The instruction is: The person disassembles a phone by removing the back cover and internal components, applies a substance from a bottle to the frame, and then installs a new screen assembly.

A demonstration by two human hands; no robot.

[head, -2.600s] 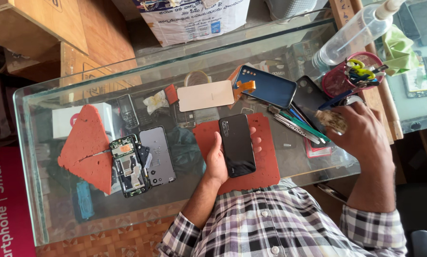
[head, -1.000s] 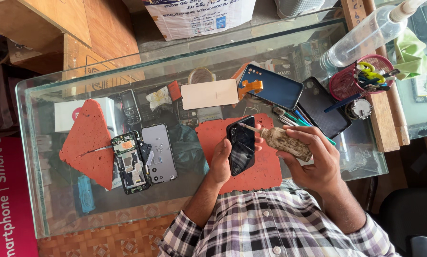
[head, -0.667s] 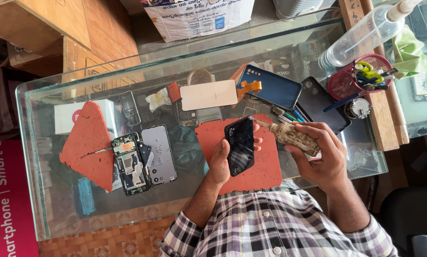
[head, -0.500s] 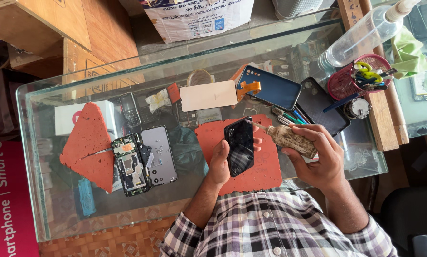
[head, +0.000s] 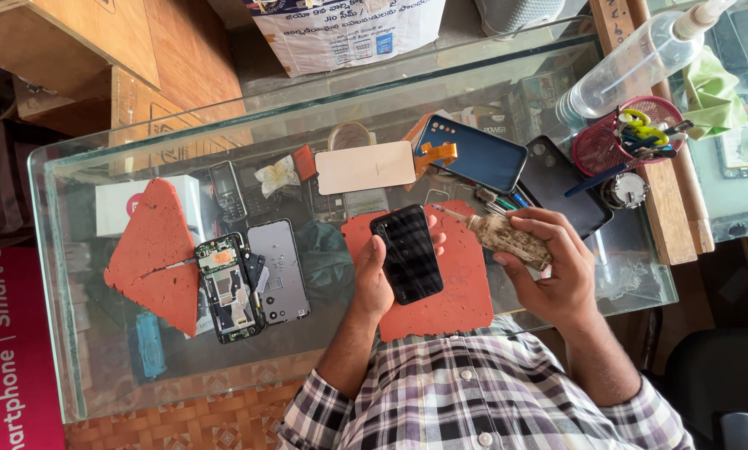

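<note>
Glue-application step, by my reading: left hand [head: 374, 279] grasps black phone [head: 407, 252] over red mat [head: 466, 296]; right hand [head: 553, 267] clenched on worn tube [head: 507, 236]; next calls for steady nozzle on phone's edge.

From my remote view, the black glossy phone [head: 406, 253] hides the palm of the left hand [head: 376, 275]. The clear plastic spray bottle [head: 632, 62] is cut off at the top edge. Small parts on the opened phone's green circuit board [head: 224, 287] are too small to tell.

My right hand [head: 557, 267] is back from the red cup [head: 611, 146], its grip now bringing a grimy tube [head: 507, 236] beside the phone [head: 406, 253].
</note>
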